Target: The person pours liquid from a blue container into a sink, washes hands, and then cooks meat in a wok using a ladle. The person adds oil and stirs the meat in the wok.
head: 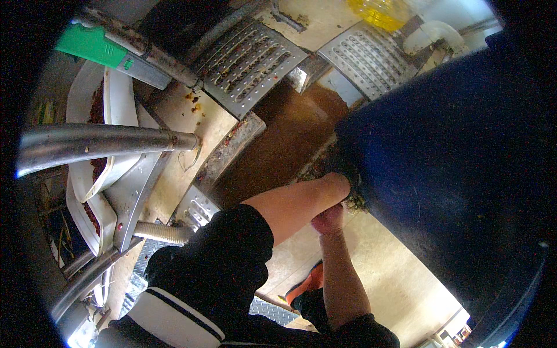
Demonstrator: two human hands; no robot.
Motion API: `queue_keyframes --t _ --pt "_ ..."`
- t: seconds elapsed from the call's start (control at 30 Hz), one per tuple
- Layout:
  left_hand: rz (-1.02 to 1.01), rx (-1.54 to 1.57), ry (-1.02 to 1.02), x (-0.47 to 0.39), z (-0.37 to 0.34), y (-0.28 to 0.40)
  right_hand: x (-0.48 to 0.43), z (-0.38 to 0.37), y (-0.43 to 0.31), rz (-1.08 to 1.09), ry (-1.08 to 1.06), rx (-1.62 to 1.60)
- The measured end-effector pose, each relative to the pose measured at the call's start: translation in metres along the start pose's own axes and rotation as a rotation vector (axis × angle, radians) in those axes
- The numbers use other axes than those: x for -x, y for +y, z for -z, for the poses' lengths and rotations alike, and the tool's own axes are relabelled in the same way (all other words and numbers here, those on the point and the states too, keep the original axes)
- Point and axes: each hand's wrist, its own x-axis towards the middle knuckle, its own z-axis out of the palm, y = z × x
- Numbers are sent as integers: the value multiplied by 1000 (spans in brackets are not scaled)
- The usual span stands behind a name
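Observation:
A large dark blue container [435, 143] fills the right side, close to the camera. From the left, my left forearm reaches across to its lower edge. My left hand [342, 184] bends there at the wrist, its fingers hidden in shadow by the container. Just below it is my right hand [328, 219], partly covered by the left forearm, so its grip is not visible. Wet greenish scraps [357, 202] cling around the edge beside both hands. Beyond them runs an uncovered floor drain channel [283, 135] with murky brown water.
Slotted metal drain grates [252, 65] [370, 58] lie askew beyond the channel. At left, a steel pipe leg [109, 141] stands before white trays [119, 98] with dark red contents. A corrugated hose [161, 232] and an orange-and-black shoe [307, 285] are lower down. A yellow transparent container [378, 13] sits above.

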Motion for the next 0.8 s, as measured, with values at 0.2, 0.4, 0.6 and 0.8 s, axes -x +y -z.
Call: queue_keyframes --t 0.2,0.4,0.6,0.8 --pt "-3 31 44 -16 12 24 -14 25 1 48 -85 -221" --pt "33 109 97 -15 12 27 -2 -14 11 161 -19 -92" --pt "75 215 136 5 -4 20 -12 14 -12 47 33 -117" --pt "150 349 183 39 -33 12 1 22 -2 -61 -11 -144"
